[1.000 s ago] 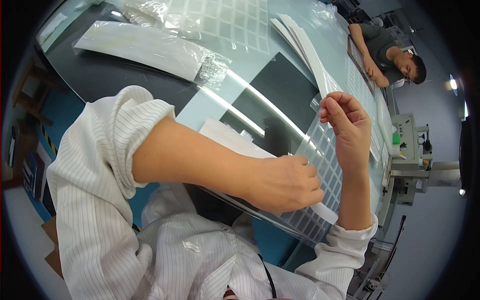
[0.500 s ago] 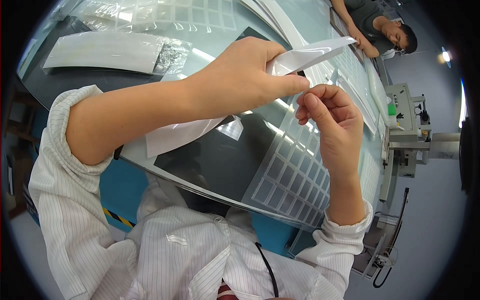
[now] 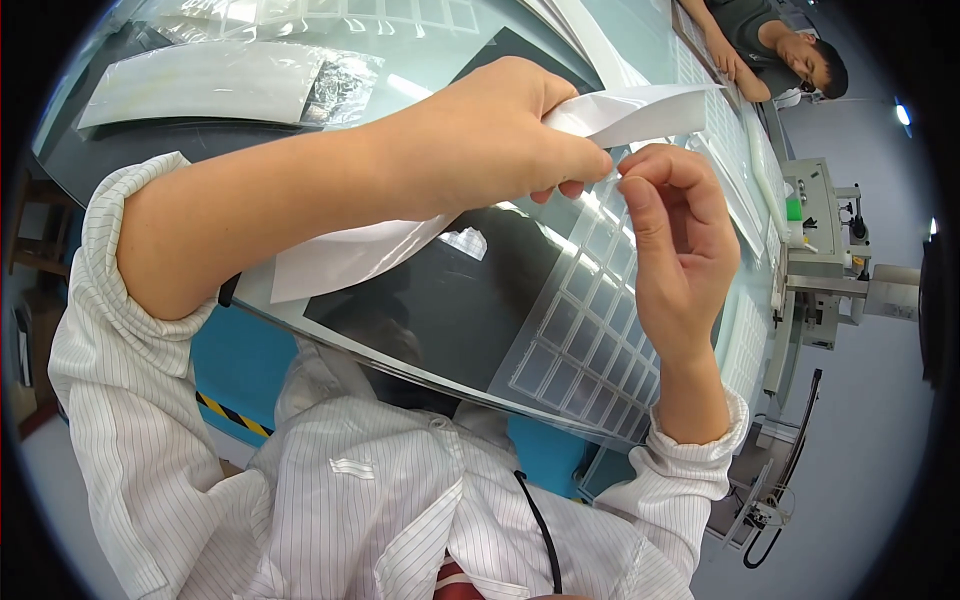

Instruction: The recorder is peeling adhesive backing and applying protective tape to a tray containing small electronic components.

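Left grip (image 3: pixel 505 130) holds the white strip (image 3: pixel 655 115), raised since a second ago from over the plastic tray (image 3: pixel 572 372) and now within reach of the right grip (image 3: pixel 690 240), narrowly pinched, on what I cannot tell.

PASS: over dark sheet (image 3: pixel 450 320), nearside | BLOCK: left forearm (image 3: pixel 285 200) reaching across | BLOCK: white strip (image 3: pixel 650 116) jutting rightward

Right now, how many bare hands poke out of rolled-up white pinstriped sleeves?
2. The bare left hand grips a glossy white strip; the bare right hand is half-curled close to its right. No such hand seems hidden.
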Demonstrator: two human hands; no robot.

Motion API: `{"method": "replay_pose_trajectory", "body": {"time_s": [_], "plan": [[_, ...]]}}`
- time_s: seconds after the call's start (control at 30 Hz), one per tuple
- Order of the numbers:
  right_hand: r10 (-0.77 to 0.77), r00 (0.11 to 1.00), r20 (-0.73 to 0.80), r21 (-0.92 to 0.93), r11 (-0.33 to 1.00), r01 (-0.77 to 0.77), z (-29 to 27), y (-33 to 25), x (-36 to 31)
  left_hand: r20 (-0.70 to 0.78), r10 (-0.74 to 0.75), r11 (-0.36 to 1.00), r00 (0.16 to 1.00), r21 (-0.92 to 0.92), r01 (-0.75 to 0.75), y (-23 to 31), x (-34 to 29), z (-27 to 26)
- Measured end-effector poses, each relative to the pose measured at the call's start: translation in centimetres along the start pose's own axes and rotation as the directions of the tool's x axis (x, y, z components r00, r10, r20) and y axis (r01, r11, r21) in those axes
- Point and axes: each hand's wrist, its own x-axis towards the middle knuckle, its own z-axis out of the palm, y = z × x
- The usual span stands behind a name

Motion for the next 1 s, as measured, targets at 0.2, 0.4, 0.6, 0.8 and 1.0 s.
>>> {"method": "replay_pose_trajectory", "body": {"time_s": [0.2,0.4,0.6,0.8,1.0], "plan": [[-0.064,0.998,-0.026,0.097,0.993,0.066,-0.1,0.2,0.0,0.043,-0.099,0.973,0.994,-0.204,0.106,0.3,0.4,0.1],[-0.257,0.955,-0.151,0.117,0.954,0.275,-0.6,-0.4,0.5,-0.127,-0.193,0.981,0.973,-0.009,0.193,-2.1,1.5,-1.1],[0.209,0.970,-0.123,0.328,0.931,-0.159,-2.6,-2.0,-0.6,-0.227,0.149,0.880,0.962,0.475,-0.025,-2.2,3.2,-3.4],[0.300,0.947,-0.117,0.280,0.925,-0.258,-2.9,-2.2,-2.1,-0.246,0.317,0.753,0.916,0.652,-0.086,-3.1,5.8,-4.6],[0.339,0.936,-0.098,0.179,0.931,-0.318,-3.3,-2.3,-5.2,-0.213,0.312,0.639,0.926,0.768,-0.039,-5.6,7.4,-5.4]]}}
